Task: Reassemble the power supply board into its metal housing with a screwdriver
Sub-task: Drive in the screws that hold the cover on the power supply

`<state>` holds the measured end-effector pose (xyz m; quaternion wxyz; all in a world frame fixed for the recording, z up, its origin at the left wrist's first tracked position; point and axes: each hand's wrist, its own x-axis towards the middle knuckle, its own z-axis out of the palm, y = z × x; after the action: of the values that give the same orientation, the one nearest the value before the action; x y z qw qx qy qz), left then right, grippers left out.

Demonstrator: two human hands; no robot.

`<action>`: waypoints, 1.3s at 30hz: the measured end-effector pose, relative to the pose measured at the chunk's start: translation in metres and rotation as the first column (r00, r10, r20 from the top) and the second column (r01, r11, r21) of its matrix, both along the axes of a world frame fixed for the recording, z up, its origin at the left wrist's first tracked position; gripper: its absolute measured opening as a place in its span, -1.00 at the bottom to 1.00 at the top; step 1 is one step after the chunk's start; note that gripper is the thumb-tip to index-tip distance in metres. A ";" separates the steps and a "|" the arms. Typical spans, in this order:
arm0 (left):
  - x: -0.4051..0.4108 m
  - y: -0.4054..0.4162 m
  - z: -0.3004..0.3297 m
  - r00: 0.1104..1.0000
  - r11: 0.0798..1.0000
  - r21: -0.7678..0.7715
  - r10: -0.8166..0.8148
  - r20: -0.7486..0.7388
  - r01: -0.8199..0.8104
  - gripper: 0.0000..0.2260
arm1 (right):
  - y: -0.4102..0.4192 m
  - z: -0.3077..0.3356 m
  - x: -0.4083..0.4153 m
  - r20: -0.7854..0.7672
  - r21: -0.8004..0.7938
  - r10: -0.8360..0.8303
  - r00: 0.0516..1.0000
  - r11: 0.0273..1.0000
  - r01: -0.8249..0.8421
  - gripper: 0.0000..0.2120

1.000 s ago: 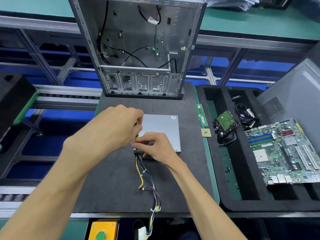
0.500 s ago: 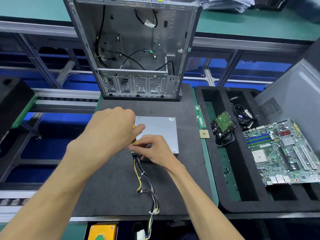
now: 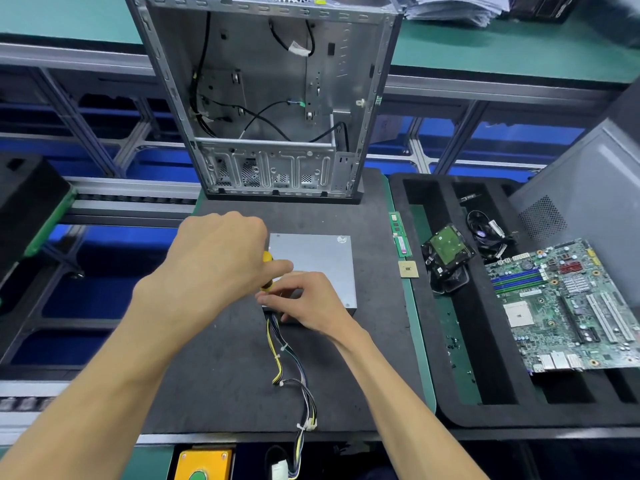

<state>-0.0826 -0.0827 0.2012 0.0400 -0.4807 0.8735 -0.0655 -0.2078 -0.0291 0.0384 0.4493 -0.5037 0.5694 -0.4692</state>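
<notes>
The grey metal power supply housing lies flat on the black mat, its cable bundle trailing toward me. My left hand is closed around a yellow-handled screwdriver, held upright over the housing's near left corner. My right hand rests on the housing's near edge, fingertips at the screwdriver's lower end. The screwdriver's tip and any screw are hidden by my fingers.
An open computer case stands at the back of the mat. To the right, a black foam tray holds a motherboard, a hard drive, cables and loose screws. RAM sticks and a CPU chip lie on the mat's right edge.
The camera view has shifted slightly. My left hand has turned a little on the screwdriver handle; both hands stay at the housing's near left corner.
</notes>
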 end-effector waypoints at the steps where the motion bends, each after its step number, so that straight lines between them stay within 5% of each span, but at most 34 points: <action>1: -0.001 0.000 -0.002 1.000 1.000 0.007 0.020 -0.014 -0.020 -0.49 | 0.000 0.000 0.000 0.001 -0.002 0.003 1.000 1.000 -0.003 -0.97; 4: 0.000 0.002 -0.002 0.998 0.998 0.013 0.063 -0.023 -0.062 -0.44 | 0.001 0.001 0.000 0.008 -0.032 0.008 1.000 0.999 -0.008 -0.97; 8: 0.005 0.000 -0.002 0.992 0.981 0.169 -0.077 -0.105 0.094 -0.82 | 0.001 0.002 0.000 0.028 -0.023 0.007 1.000 1.000 -0.006 -0.94; 12: 0.002 0.001 0.000 0.977 0.960 0.240 -0.098 -0.189 0.142 -0.92 | 0.002 0.004 0.000 0.017 -0.027 0.012 1.000 1.000 -0.012 -0.95; 19: -0.001 0.002 0.001 0.998 0.998 0.060 -0.006 -0.058 0.010 -0.51 | 0.001 0.003 0.002 -0.043 -0.006 0.004 0.999 1.000 -0.004 -0.93; 25: 0.004 0.000 0.008 0.977 0.921 0.335 -0.157 -0.143 0.197 -0.93 | 0.001 0.003 0.004 0.008 -0.034 -0.007 1.000 0.999 0.007 -0.80; 28: 0.003 0.005 0.009 0.974 0.914 0.347 -0.164 -0.157 0.210 -0.89 | 0.002 0.007 0.003 0.025 -0.031 0.000 1.000 1.000 0.001 -0.90; 31: 0.004 0.007 0.007 0.985 0.958 0.260 -0.083 -0.148 0.120 -0.73 | 0.001 0.006 0.003 0.034 -0.010 -0.007 0.999 1.000 0.007 -0.79; 39: 0.010 0.000 0.003 0.968 0.935 0.285 -0.159 -0.193 0.210 -0.93 | 0.001 0.007 0.002 0.060 -0.012 -0.008 0.998 1.000 0.009 -0.84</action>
<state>-0.0729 -0.0822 0.2043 0.0337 -0.3884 0.9147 0.1063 -0.2057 -0.0284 0.0452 0.4611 -0.4898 0.5548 -0.4895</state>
